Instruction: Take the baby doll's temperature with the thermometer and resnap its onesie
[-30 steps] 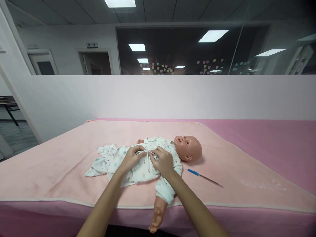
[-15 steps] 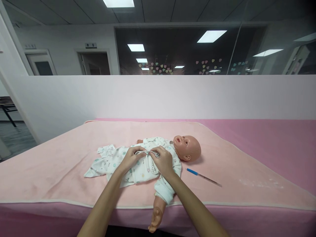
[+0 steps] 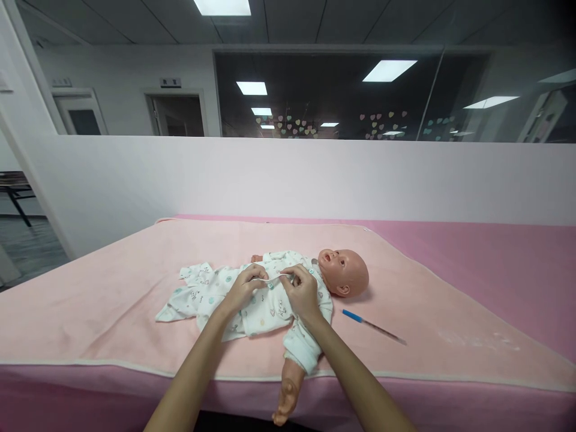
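Note:
A baby doll (image 3: 344, 273) lies on its back, head to the right, in a white printed top (image 3: 265, 315) and matching trousers (image 3: 180, 303). Over the doll's belly, my left hand (image 3: 245, 288) pinches one end of a thin white cloth strip (image 3: 274, 278). My right hand (image 3: 302, 292) pinches the other end, near the chest. Stretched between the fingertips, the strip runs across the front of the top. Whether it is a tie or the garment's edge I cannot tell. One bare doll arm (image 3: 289, 390) hangs over the near edge.
A blue-capped pen (image 3: 353, 316) lies right of the doll on the peach mat (image 3: 112, 300). Beneath the mat is a pink cover (image 3: 504, 270). Behind stands a white partition (image 3: 288, 180) with glass above it.
The white strip was bunched in loops between my fingers and is now drawn out nearly straight. Both hands remain over the doll's belly. The view has shifted slightly.

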